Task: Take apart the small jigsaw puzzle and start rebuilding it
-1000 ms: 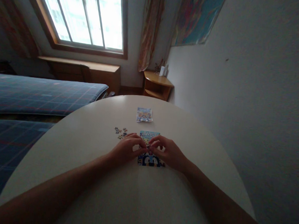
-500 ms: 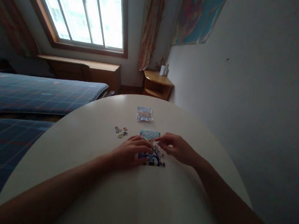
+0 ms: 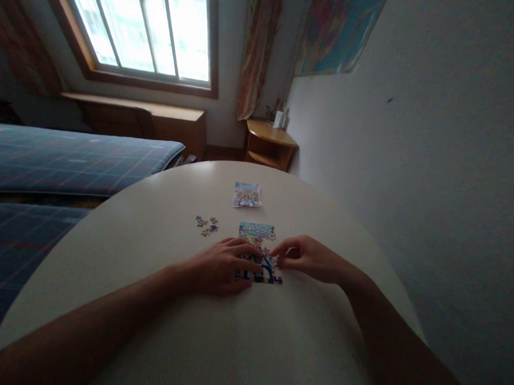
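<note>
A partly assembled jigsaw puzzle (image 3: 257, 231) lies on the white round table, its light-blue top strip bearing letters. My left hand (image 3: 222, 266) rests palm down over its left side, fingers stretched out flat and covering part of the picture. At the puzzle's right edge, my right hand (image 3: 307, 258) has its thumb and fingers curled into a pinch around a small puzzle piece (image 3: 275, 262), which is mostly hidden by the fingertips. Several loose puzzle pieces (image 3: 207, 226) are scattered left of the puzzle. Beyond it lies a small printed picture sheet (image 3: 247, 195).
The round table (image 3: 157, 326) has a blue plaid mattress (image 3: 76, 161) to its left and a white wall (image 3: 414, 185) to its right. A wooden corner shelf (image 3: 271, 135) and a long low cabinet (image 3: 175, 113) stand beyond it under the window.
My right hand has moved down a little along the puzzle's right side, uncovering more of its upper part. My left hand has stayed nearly in place. The view has shifted slightly.
</note>
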